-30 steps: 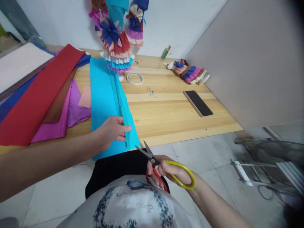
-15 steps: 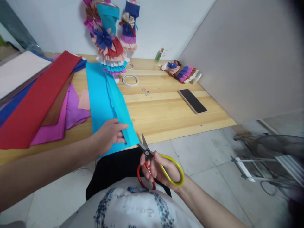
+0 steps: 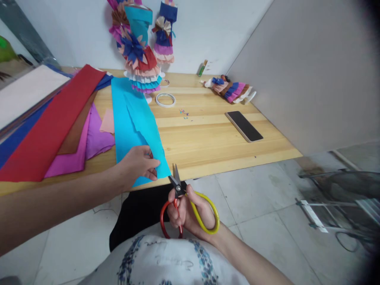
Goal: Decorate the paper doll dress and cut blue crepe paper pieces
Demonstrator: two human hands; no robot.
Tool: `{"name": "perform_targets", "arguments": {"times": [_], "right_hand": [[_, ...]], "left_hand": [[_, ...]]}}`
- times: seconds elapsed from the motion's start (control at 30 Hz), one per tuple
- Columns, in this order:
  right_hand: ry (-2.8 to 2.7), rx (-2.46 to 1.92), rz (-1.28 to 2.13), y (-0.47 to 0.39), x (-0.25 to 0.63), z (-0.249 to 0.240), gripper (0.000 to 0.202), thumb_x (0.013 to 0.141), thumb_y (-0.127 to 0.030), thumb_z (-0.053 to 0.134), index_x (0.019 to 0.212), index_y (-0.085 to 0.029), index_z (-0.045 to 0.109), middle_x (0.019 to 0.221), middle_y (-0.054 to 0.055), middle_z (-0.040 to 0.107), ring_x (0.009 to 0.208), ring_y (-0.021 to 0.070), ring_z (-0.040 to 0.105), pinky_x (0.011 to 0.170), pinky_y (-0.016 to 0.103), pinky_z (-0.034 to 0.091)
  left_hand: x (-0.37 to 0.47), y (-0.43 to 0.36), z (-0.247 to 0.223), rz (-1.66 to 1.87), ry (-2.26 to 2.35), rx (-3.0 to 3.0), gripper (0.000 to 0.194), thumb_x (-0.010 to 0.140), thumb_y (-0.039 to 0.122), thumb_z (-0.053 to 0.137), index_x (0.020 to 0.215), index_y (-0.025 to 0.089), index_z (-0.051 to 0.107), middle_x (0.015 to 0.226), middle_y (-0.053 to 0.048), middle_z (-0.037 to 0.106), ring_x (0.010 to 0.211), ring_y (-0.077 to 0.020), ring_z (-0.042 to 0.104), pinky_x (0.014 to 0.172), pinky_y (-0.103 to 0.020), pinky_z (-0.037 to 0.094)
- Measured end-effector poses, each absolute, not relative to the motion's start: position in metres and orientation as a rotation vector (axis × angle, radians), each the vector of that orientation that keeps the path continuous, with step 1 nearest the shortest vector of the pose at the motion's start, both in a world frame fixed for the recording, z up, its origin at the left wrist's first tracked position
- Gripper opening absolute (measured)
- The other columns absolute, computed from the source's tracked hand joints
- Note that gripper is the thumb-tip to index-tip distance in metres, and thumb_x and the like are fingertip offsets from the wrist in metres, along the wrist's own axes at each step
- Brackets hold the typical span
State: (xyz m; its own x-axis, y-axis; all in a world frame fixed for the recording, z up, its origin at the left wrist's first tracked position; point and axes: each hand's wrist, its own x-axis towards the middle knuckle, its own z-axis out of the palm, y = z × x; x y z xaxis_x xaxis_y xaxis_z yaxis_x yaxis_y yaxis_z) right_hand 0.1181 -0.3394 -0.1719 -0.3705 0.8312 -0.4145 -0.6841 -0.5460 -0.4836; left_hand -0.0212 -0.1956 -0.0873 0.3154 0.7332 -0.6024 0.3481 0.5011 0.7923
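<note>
My left hand (image 3: 137,164) is at the near end of a turquoise crepe paper sheet (image 3: 126,114), its fingers bent and closed on the folded-over layer. A ragged edge of that layer runs lengthwise along the sheet. My right hand (image 3: 185,208) grips a pair of scissors (image 3: 178,188) with one red and one yellow handle. Their blades are parted and point away from me, right at the sheet's near right corner. Whether the corner lies between the blades is hard to make out.
Red crepe paper (image 3: 56,122) and other coloured sheets overlap at left. Paper-dressed figures (image 3: 139,51) stand at the back, beside a tape roll (image 3: 165,100). A phone (image 3: 244,126), a lying doll (image 3: 231,90) and a small green bottle (image 3: 202,68) are on the right.
My left hand's fingers, earlier stretched out over the paper, are now curled in. The scissors have shifted slightly left, and the folded layer's far end has moved on the sheet.
</note>
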Motion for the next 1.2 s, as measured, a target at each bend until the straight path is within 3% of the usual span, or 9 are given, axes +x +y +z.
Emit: {"name": "perform_targets", "arguments": {"times": [0.4,0.57,0.83,0.93,1.07,1.2], "right_hand": [[-0.306,-0.894,1.886,-0.331,0.101,-0.172,0.058,0.076,-0.071,0.058,0.085,-0.014,0.062,0.054,0.0,0.059,0.043,0.0094,0.049,0.049,0.024,0.035],[-0.22,-0.857,1.878,-0.329,0.101,-0.173,0.055,0.074,-0.07,0.06,0.081,-0.016,0.06,0.047,-0.004,0.052,0.038,0.0065,0.041,0.044,0.021,0.032],[-0.233,-0.884,1.85,-0.329,0.102,-0.171,0.053,0.073,-0.07,0.062,0.076,-0.017,0.054,0.038,-0.01,0.039,0.032,0.0022,0.023,0.037,0.017,0.018],[-0.242,-0.927,1.865,-0.33,0.105,-0.17,0.056,0.073,-0.072,0.061,0.077,-0.017,0.055,0.039,-0.008,0.042,0.032,0.0028,0.027,0.038,0.018,0.02],[-0.315,-1.027,1.911,-0.329,0.109,-0.165,0.06,0.071,-0.074,0.059,0.081,-0.016,0.056,0.049,-0.003,0.054,0.039,0.0064,0.044,0.043,0.02,0.029],[-0.4,-1.082,1.949,-0.326,0.109,-0.158,0.061,0.071,-0.075,0.058,0.082,-0.014,0.058,0.052,0.0,0.06,0.038,0.0082,0.049,0.039,0.019,0.028]], "left_hand": [[-0.03,-0.196,-0.092,0.273,1.335,1.106,0.026,0.079,-0.001,0.055,0.064,0.016,0.042,0.044,0.009,0.046,0.039,-0.0101,0.055,0.045,-0.024,0.053],[-0.029,-0.196,-0.092,0.306,1.338,1.077,0.032,0.079,-0.001,0.053,0.063,0.019,0.034,0.045,0.011,0.04,0.042,-0.0129,0.06,0.041,-0.022,0.05],[-0.032,-0.196,-0.094,0.341,1.322,1.06,0.036,0.074,0.0,0.057,0.06,0.021,0.031,0.045,0.012,0.037,0.041,-0.0122,0.059,0.039,-0.022,0.049],[-0.033,-0.196,-0.096,0.353,1.304,1.046,0.036,0.071,0.001,0.061,0.061,0.021,0.032,0.047,0.012,0.038,0.041,-0.0123,0.059,0.039,-0.022,0.049],[-0.036,-0.193,-0.098,0.331,1.265,1.06,0.031,0.07,0.005,0.062,0.062,0.02,0.036,0.049,0.01,0.044,0.044,-0.0129,0.06,0.042,-0.023,0.05],[-0.041,-0.191,-0.101,0.288,1.194,1.052,0.028,0.068,0.014,0.066,0.064,0.019,0.039,0.049,0.008,0.048,0.046,-0.0127,0.06,0.045,-0.023,0.05]]}}
